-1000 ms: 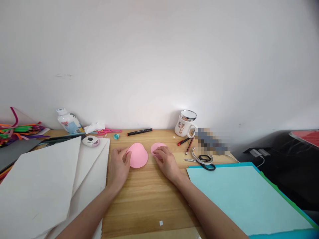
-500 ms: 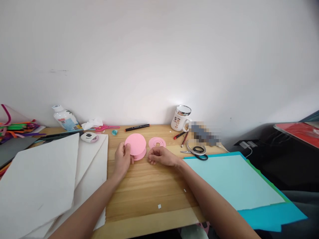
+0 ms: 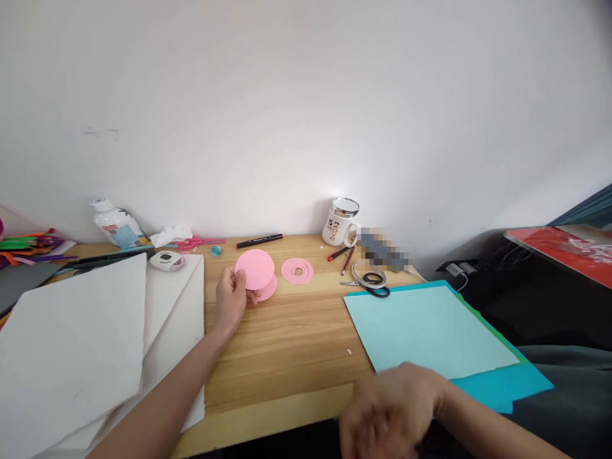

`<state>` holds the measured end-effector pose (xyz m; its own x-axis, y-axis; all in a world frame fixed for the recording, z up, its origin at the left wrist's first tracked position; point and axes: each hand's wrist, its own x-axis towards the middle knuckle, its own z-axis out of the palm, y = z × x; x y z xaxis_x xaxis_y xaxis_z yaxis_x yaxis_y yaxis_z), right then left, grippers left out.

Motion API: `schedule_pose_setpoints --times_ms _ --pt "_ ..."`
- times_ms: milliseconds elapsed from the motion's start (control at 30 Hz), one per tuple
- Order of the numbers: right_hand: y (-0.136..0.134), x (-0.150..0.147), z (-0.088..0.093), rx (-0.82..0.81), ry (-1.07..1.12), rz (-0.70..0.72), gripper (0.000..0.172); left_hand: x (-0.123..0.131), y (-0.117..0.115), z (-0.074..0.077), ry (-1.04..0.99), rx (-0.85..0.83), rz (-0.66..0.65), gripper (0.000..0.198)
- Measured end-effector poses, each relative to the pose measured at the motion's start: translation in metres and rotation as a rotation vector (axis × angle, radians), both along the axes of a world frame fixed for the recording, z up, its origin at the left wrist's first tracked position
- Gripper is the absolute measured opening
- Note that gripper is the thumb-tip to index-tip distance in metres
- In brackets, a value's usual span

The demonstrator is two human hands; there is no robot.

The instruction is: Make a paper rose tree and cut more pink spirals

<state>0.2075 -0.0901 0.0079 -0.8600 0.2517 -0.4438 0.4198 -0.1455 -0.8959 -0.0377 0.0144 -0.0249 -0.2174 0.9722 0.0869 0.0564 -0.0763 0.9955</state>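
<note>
My left hand (image 3: 231, 294) pinches the edge of a pink paper disc (image 3: 255, 270) and holds it tilted up above the wooden desk (image 3: 287, 344). A second pink disc (image 3: 266, 290) lies flat just under it. To the right, a pink disc cut into a spiral (image 3: 297, 270) lies alone on the desk. My right hand (image 3: 392, 411) is low at the near edge of the desk, smeared by motion, so its fingers are unreadable.
White paper sheets (image 3: 86, 344) cover the left side; light blue and teal sheets (image 3: 430, 328) lie at the right. Scissors (image 3: 368, 282), pens (image 3: 342, 255), a mug (image 3: 340, 222), a black marker (image 3: 259, 241), a glue bottle (image 3: 112, 223) and pipe cleaners (image 3: 26, 245) line the back.
My right hand left the spiral disc and drew back to the near desk edge. My left hand lifted one pink disc off the other. The view shifted right.
</note>
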Motion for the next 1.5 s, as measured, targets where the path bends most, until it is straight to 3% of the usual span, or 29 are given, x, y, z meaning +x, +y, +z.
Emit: schedule_pose_setpoints --times_ms 67,100,133,167,200,233,333,367,400,433,467,533,567,633,767,933,1133,1300,1500 --pt "0.016 0.014 0.016 0.116 0.021 -0.272 0.034 0.0 0.0 -0.001 -0.014 0.003 -0.003 0.02" --pt "0.023 0.018 0.02 0.267 -0.007 -0.525 0.03 0.0 0.0 0.0 -0.021 0.004 -0.002 0.02" --pt "0.027 0.021 0.02 0.383 -0.054 -0.678 0.028 0.0 0.001 0.0 -0.027 0.006 -0.001 0.02" --pt "0.029 0.022 0.019 0.456 -0.111 -0.742 0.026 0.0 0.001 0.0 -0.033 0.007 0.0 0.02" --pt "0.028 0.021 0.017 0.472 -0.166 -0.725 0.026 -0.001 0.001 0.0 -0.038 0.01 0.0 0.021" --pt "0.025 0.019 0.014 0.416 -0.204 -0.614 0.026 -0.001 0.001 0.001 -0.043 0.012 -0.001 0.021" --pt "0.008 0.016 0.012 -0.008 -0.149 -0.002 0.031 -0.001 0.001 0.002 -0.054 0.014 -0.01 0.022" --pt "0.006 0.017 0.015 -0.069 -0.111 0.167 0.034 -0.001 0.001 0.002 -0.057 0.012 -0.013 0.023" --pt "0.006 0.019 0.018 -0.076 -0.087 0.209 0.036 0.0 0.001 0.003 -0.06 0.011 -0.016 0.024" --pt "0.011 0.023 0.022 -0.014 -0.088 0.136 0.037 0.0 0.001 0.003 -0.062 0.009 -0.017 0.026" --pt "0.019 0.028 0.025 0.115 -0.118 -0.027 0.033 0.0 0.0 0.004 -0.064 0.009 -0.017 0.028" --pt "0.042 0.04 0.03 0.635 -0.346 -0.415 0.023 0.001 -0.001 0.005 -0.065 0.009 -0.017 0.032" --pt "0.055 0.047 0.03 0.902 -0.539 -0.516 0.022 0.002 -0.001 0.006 -0.066 0.01 -0.018 0.034" --pt "0.078 0.059 0.026 1.286 -0.972 -0.487 0.026 0.002 -0.002 0.007 -0.069 0.016 -0.031 0.04" --pt "0.099 0.077 0.008 1.328 -1.101 -0.446 0.031 0.002 -0.003 0.007 -0.082 0.031 -0.068 0.041" --pt "0.097 0.086 -0.011 1.359 -1.114 -0.459 0.02 0.001 -0.002 0.004 -0.081 0.034 -0.075 0.027" --pt "0.104 0.096 -0.021 1.381 -1.128 -0.481 0.016 0.002 -0.003 0.005 -0.074 0.018 -0.109 0.029" --pt "0.11 0.104 -0.021 1.415 -1.083 -0.452 0.026 0.002 -0.005 0.009 -0.07 0.013 -0.125 0.026" --pt "0.097 0.108 -0.034 1.433 -0.957 -0.37 0.037 0.002 -0.005 0.009 -0.069 0.014 -0.118 0.023"
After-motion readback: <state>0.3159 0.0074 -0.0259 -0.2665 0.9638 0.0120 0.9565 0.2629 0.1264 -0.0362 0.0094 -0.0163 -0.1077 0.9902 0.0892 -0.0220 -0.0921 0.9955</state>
